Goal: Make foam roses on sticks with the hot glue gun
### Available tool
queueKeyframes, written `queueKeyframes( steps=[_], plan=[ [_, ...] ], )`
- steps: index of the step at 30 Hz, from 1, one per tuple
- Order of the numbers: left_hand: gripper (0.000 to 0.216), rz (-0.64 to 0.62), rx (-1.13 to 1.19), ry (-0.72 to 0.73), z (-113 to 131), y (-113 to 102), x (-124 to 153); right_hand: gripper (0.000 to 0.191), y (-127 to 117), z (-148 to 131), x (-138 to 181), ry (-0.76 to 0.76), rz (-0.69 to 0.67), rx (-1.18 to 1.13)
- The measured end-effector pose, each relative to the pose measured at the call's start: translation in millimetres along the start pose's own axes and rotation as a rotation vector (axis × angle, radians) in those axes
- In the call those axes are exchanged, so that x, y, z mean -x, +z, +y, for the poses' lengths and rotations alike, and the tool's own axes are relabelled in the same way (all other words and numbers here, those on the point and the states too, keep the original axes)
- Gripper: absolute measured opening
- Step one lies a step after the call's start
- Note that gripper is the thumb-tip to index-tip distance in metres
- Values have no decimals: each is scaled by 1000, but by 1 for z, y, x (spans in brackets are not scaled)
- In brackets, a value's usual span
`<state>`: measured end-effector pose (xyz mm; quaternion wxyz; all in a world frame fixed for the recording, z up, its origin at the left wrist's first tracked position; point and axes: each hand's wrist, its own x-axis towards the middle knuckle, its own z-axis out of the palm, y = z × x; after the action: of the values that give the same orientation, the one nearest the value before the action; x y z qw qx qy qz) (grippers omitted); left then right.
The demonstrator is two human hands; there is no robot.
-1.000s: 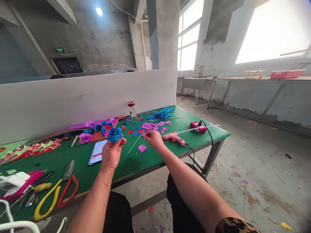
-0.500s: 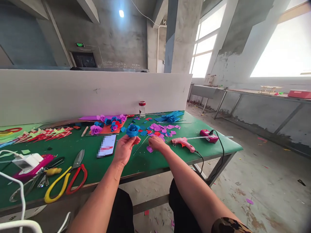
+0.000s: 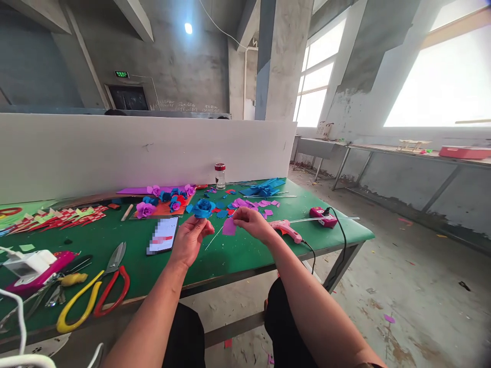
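Note:
A blue paper rose [image 3: 203,207] is pinched upright in my left hand [image 3: 191,236], its base hidden by the fingers. To the right, my right hand [image 3: 251,223] grips a purple paper petal [image 3: 229,227] by its edge, apart from the rose. Behind the hands lie loose purple petals [image 3: 264,203] and blue petals [image 3: 222,214], with some red pieces among them. A pink glue gun [image 3: 287,230] rests on the table just right of my right hand. Finished paper flowers [image 3: 146,209] in purple, blue and red sit farther left.
On the green table [image 3: 146,278], a phone [image 3: 162,235] and open scissors [image 3: 111,278] lie left of my hands. A red-lidded jar [image 3: 220,177] stands at the back near blue crepe paper [image 3: 268,187]. The glue gun's cord [image 3: 314,253] hangs over the front edge.
My right hand has lifted a purple petal off the table and now holds it up near the rose. The left hand keeps the rose. The view has shifted slightly.

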<state>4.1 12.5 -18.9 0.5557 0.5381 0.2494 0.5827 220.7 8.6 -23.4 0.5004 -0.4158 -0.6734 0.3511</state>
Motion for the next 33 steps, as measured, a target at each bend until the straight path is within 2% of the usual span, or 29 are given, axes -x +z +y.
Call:
queueKeyframes(
  steps=[3,6,11,16,20,24,26,27,29,31,33],
  plan=[
    [28,-46,-20,-76,5,8,4,25,-1,-12,10,33,-90,-163],
    [36,-5,-117,-118,8,14,6,34,-3,-22,18,73,-179,-250],
    [39,-46,-259,-222,7,18,7,31,-1,-22,21,94,-235,-203],
    [35,-82,-357,-273,1,18,8,29,2,-18,20,106,-215,-172],
    [35,38,-282,-220,1,19,5,28,5,-17,22,125,-144,-319],
    [33,220,-207,-99,1,17,2,28,21,-9,23,299,-161,-515],
    [30,265,-221,-28,0,15,1,22,27,-6,23,355,-168,-445],
    [29,280,-239,4,0,15,0,18,27,-5,23,353,-141,-335],
    [27,307,-285,52,-1,14,0,12,18,-3,26,274,8,-19],
    [26,324,-321,66,-3,13,-1,8,-6,-2,32,143,247,271],
    [28,304,-322,26,-6,14,-2,19,-41,2,44,114,419,357]
  ],
)
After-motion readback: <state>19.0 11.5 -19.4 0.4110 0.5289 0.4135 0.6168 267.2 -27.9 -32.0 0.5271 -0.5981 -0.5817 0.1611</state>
